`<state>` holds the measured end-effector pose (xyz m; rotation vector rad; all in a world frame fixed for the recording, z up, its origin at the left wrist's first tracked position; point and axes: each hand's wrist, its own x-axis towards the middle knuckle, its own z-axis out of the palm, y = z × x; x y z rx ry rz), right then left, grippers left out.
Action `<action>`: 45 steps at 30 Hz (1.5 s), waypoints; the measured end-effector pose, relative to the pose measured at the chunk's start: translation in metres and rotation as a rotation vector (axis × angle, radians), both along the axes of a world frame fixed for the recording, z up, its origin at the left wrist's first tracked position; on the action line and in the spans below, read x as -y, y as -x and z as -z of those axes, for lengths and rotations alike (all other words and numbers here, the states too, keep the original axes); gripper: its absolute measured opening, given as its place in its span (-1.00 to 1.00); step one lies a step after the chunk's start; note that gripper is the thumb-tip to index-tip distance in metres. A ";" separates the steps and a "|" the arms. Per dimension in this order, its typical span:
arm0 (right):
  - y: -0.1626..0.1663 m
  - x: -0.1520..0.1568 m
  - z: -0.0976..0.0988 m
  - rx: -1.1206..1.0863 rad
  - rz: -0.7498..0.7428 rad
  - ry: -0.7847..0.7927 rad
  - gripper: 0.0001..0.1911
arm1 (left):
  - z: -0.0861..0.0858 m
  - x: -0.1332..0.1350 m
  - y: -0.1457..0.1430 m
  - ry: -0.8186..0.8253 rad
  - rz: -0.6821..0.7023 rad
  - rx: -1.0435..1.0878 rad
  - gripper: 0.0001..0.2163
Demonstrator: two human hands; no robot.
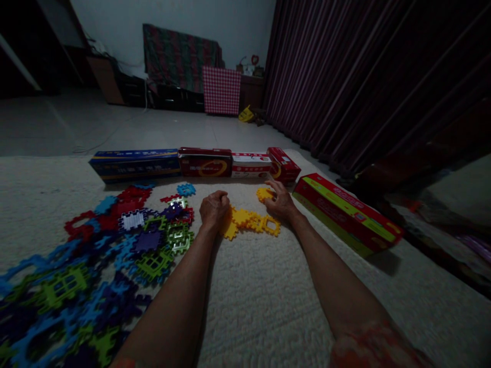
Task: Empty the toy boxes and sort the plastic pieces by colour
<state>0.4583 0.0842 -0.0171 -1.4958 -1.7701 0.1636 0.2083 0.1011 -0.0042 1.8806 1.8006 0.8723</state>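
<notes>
Several yellow interlocking plastic tiles [249, 221] lie in a row on a cream carpet [261, 296] in front of me. My left hand [213, 208] is closed in a fist, pressing down on the left end of that yellow row. My right hand [279, 202] rests at the row's right end, its fingers curled over a single yellow tile [264, 194] that lies just beyond the row. What the fist holds, if anything, is hidden.
A heap of blue, green, purple and red tiles [115, 240] covers the carpet to my left. Long boxes line the far edge: a blue one [134, 164], red ones [205, 162], and a red-green box [345, 212] at right. Dark curtains [364, 76] hang to the right.
</notes>
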 end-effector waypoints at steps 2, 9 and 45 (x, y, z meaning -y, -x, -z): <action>0.002 0.003 -0.005 0.019 0.008 -0.013 -0.41 | 0.000 0.000 0.000 0.003 -0.005 0.009 -0.68; 0.027 0.017 -0.037 0.049 -0.076 -0.013 -0.69 | 0.003 -0.004 0.000 -0.025 -0.037 0.045 -0.66; 0.016 0.016 -0.051 -0.096 -0.109 0.192 -0.47 | 0.006 -0.007 0.001 -0.040 -0.058 0.074 -0.65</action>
